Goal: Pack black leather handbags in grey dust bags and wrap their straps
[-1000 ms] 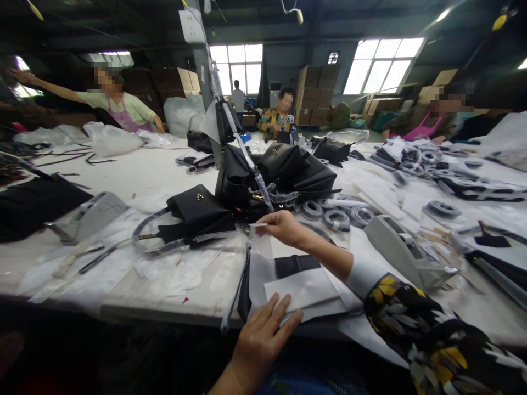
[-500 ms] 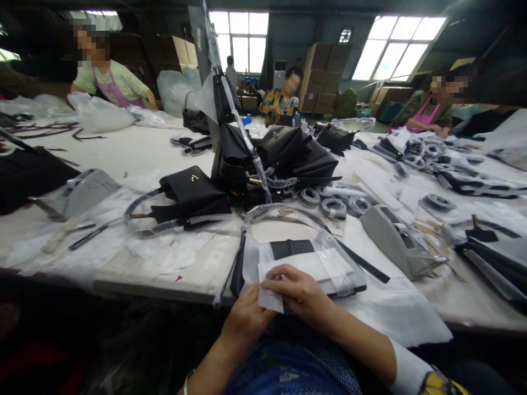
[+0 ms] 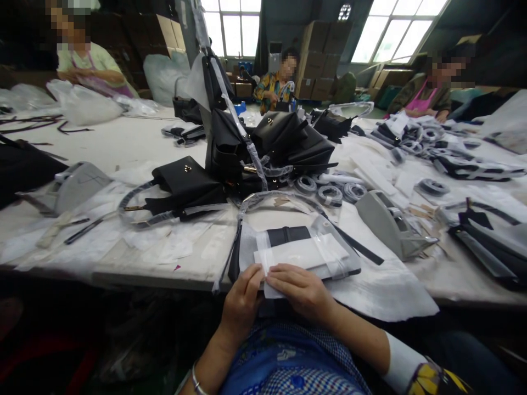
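Note:
In front of me at the table's near edge lies a black handbag (image 3: pixel 288 235), partly covered with white wrapping paper (image 3: pixel 304 253). Its handle (image 3: pixel 284 196) is wrapped in clear film and arches behind it. My left hand (image 3: pixel 244 293) pinches the left edge of the paper, fingers closed. Beside it, my right hand (image 3: pixel 300 288) presses fingers together on the same paper, thumb tucked out of sight. A flap of the paper hangs below the right fingers. Both hands are at the bag's front edge, nearly touching each other.
Grey tape dispensers stand left (image 3: pixel 78 189) and right (image 3: pixel 393 225). Behind the bag are a pile of black handbags (image 3: pixel 275 142) and wrapped strap rolls (image 3: pixel 329 195). Another black bag (image 3: pixel 185 186) lies to the left. Several people work across the table (image 3: pixel 135 131).
My left hand has come up to the paper's edge, and my right fingers have flattened onto the paper. The view has shifted slightly, moving the scene up and left.

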Action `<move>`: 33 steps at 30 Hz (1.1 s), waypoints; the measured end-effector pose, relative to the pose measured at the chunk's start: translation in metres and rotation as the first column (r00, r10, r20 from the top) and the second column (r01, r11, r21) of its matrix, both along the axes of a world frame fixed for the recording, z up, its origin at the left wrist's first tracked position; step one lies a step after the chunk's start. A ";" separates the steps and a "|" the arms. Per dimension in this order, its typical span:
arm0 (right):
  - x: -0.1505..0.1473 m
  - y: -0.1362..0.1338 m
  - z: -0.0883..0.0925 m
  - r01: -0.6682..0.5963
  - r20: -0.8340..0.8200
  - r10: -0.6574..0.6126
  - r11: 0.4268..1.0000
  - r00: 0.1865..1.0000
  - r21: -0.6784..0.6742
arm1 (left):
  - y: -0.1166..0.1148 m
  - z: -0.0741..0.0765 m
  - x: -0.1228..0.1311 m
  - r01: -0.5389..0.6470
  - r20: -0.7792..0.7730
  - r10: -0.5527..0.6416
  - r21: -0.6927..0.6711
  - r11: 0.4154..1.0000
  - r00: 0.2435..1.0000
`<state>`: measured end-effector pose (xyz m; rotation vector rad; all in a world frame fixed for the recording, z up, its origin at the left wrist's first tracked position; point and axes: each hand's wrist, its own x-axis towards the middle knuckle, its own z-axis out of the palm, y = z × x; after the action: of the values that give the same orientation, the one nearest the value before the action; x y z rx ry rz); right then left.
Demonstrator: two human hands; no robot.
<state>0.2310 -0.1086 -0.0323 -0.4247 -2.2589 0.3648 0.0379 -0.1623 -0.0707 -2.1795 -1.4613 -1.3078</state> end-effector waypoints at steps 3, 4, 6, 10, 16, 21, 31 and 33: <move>0.000 -0.002 -0.005 0.016 0.035 -0.019 0.996 0.999 0.086 | 0.000 0.001 -0.001 0.033 -0.026 -0.032 0.031 0.999 0.999; 0.001 -0.003 -0.006 0.020 0.041 -0.025 0.994 0.999 0.104 | 0.000 0.001 -0.002 0.062 -0.061 -0.060 0.031 0.998 0.996; 0.003 -0.004 -0.005 0.011 0.057 -0.018 0.992 0.998 0.125 | 0.000 0.000 -0.004 0.124 -0.139 -0.121 0.019 0.992 0.983; 0.016 -0.016 -0.003 -0.105 0.126 0.096 0.992 0.987 0.070 | 0.001 -0.004 -0.008 0.160 -0.218 -0.157 -0.001 0.987 0.963; 0.028 -0.050 -0.044 0.202 0.090 -0.181 0.878 0.979 -0.434 | 0.008 -0.001 -0.009 0.147 -0.232 -0.152 -0.038 0.988 0.961; -0.012 -0.060 -0.087 0.100 -0.008 -0.321 0.319 0.947 -0.943 | 0.013 0.005 -0.009 0.151 -0.229 -0.153 -0.027 0.988 0.961; -0.007 -0.078 -0.065 -0.058 -0.059 -0.200 0.013 0.978 -0.998 | 0.018 0.003 -0.008 0.150 -0.267 -0.134 0.040 0.988 0.954; -0.006 -0.082 -0.065 -0.071 -0.067 -0.206 -0.010 0.976 -0.997 | 0.019 0.002 -0.008 0.150 -0.261 -0.133 0.048 0.987 0.956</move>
<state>0.2252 -0.1904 -0.0974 -1.1615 -1.2848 1.9850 0.0300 -0.1435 -0.0687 -2.3424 -1.1663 -1.0476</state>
